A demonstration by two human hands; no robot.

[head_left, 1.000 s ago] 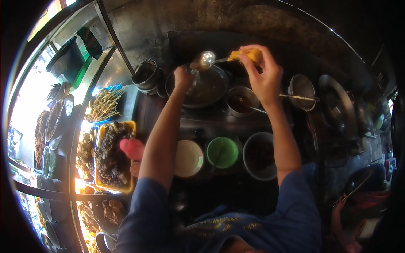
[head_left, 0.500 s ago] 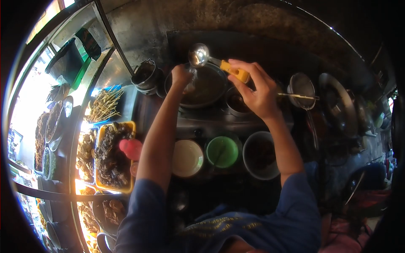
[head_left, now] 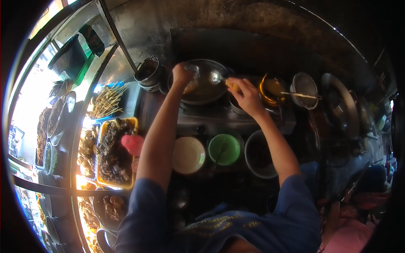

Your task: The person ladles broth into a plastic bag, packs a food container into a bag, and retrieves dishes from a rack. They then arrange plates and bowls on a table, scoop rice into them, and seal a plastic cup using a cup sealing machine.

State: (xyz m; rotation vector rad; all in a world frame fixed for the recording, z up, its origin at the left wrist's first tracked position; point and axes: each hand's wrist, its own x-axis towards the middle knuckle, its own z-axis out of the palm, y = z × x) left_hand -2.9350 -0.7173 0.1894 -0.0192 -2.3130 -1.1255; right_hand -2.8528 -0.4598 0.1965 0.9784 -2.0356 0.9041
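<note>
My left hand is closed over the left side of a wide dark pan. From its fingers hangs a clear plastic bag with something pale low in it. My right hand grips the yellow handle of a ladle. The ladle's shiny bowl is over or in the pan, to the right of the bag; I cannot tell whether it touches the liquid. A smaller pot is partly hidden behind my right hand.
A cream bowl, a green bowl and a grey bowl stand in front of the stove. A strainer and a yellow-rimmed pot are on the right. Food trays and skewers lie left.
The ladle has come down from above the bag to the pan, its bowl shifting right. My right hand has moved slightly left, uncovering the yellow-rimmed pot. My left hand stays nearly in place.
</note>
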